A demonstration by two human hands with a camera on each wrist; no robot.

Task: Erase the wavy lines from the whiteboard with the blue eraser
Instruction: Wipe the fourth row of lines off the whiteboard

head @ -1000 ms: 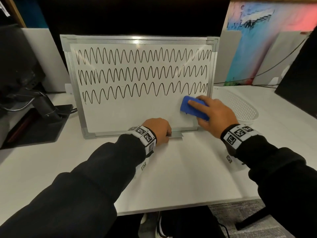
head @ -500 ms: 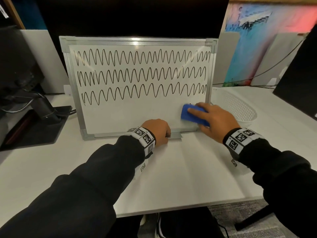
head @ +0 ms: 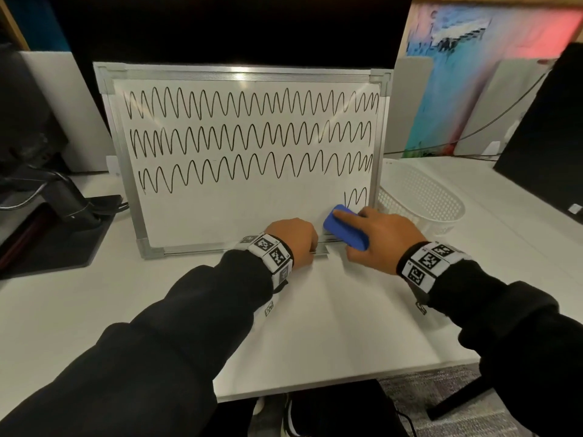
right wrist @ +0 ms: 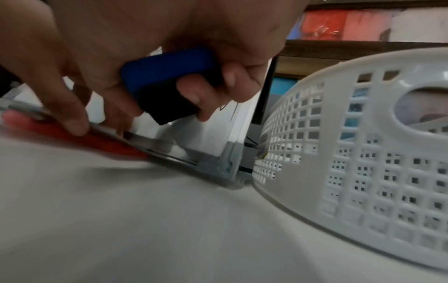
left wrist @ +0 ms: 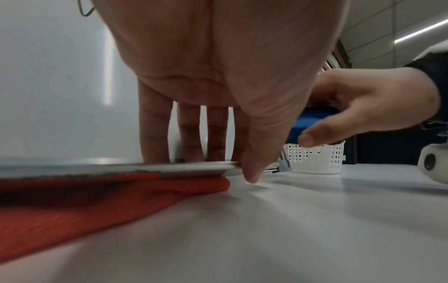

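Note:
The whiteboard (head: pixel 220 212) leans upright on the table, with three full rows of black wavy lines (head: pixel 252 137) and a short remnant (head: pixel 356 197) of a fourth row at its lower right. My right hand (head: pixel 381 238) grips the blue eraser (head: pixel 342 233) against the board's bottom right corner, just below that remnant. In the right wrist view the eraser (right wrist: pixel 167 65) has a black felt underside, with my fingers curled around it. My left hand (head: pixel 293 239) holds the board's lower frame, fingers (left wrist: pixel 189 134) on the ledge and thumb in front.
A white perforated basket (head: pixel 422 200) stands right beside the board's right edge. A red cloth (left wrist: pixel 97 201) lies under the board's bottom frame. A black stand and base (head: pixel 63 200) sit at the left. Bare white table (head: pixel 315 326) lies in front.
My right hand slid the eraser down and slightly left to the board's bottom edge, uncovering a short piece of wavy line at the lower right. The left hand stayed on the frame.

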